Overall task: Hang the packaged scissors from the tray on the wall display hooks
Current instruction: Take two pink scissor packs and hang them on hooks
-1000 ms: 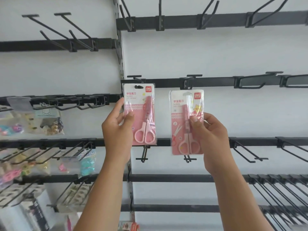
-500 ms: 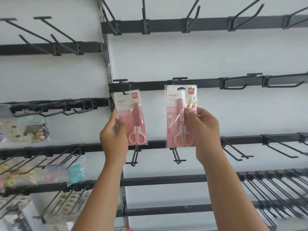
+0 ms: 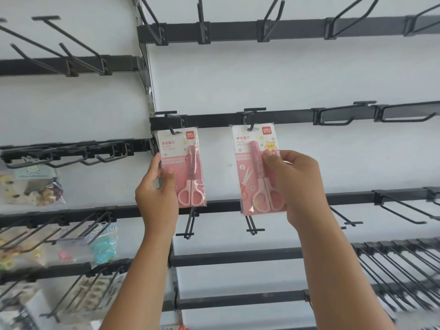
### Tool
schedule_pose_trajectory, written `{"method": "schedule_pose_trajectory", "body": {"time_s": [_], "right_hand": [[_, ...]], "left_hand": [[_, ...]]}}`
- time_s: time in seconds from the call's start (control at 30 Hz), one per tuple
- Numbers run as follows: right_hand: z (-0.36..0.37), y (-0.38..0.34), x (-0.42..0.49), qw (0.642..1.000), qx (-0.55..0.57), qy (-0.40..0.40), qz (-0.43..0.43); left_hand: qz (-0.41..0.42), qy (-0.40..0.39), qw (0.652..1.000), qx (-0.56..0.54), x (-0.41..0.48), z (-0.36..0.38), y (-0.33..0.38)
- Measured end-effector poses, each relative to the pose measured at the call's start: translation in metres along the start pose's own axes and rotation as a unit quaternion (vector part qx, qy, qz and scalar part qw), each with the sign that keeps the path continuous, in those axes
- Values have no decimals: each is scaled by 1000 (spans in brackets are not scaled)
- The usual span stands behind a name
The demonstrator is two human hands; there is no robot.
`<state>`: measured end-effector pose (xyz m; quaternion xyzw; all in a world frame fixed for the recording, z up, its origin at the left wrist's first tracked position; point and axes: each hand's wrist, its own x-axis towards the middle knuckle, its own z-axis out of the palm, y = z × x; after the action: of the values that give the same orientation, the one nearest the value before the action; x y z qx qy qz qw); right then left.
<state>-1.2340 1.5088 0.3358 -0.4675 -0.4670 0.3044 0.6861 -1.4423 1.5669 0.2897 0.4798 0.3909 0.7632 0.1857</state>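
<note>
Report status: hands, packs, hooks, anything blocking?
Left hand grips left scissors pack, right hand right scissors pack. Both on hooks. Nothing blocking.

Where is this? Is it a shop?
Probably a shop's stationery wall. Black rails with wire hooks line a white wall, two packs of pink scissors sit on hooks, and bags of small trinkets hang to the left.

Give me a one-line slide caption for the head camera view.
Left hand and right hand each hold a pink scissors pack at the wall hooks.
</note>
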Motion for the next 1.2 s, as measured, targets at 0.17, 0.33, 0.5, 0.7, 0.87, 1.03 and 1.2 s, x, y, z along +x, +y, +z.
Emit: {"method": "schedule_pose_trajectory", "body": {"time_s": [0.17, 0.33, 0.5, 0.7, 0.87, 1.03, 1.2], "right_hand": [[7, 11, 11, 1000, -17, 4, 7], [17, 29, 24, 999, -45, 1, 2], [18, 33, 25, 998, -57, -4, 8], [9, 30, 13, 995, -94, 29, -13], [2, 29, -5, 970, -225, 54, -74], [4, 28, -35, 932, -340, 31, -119], [15, 42, -67, 886, -433, -10, -165]], "left_hand": [[-3, 7, 1000, 21, 2, 1, -2], [-8, 11, 999, 49, 3, 4, -4], [-16, 8, 998, 62, 2, 2, -3], [-27, -14, 994, 100, -4, -6, 3], [6, -35, 986, 161, -16, -17, 8], [89, -45, 952, 290, -35, -34, 13], [191, -35, 906, 376, -63, -50, 19]]}}
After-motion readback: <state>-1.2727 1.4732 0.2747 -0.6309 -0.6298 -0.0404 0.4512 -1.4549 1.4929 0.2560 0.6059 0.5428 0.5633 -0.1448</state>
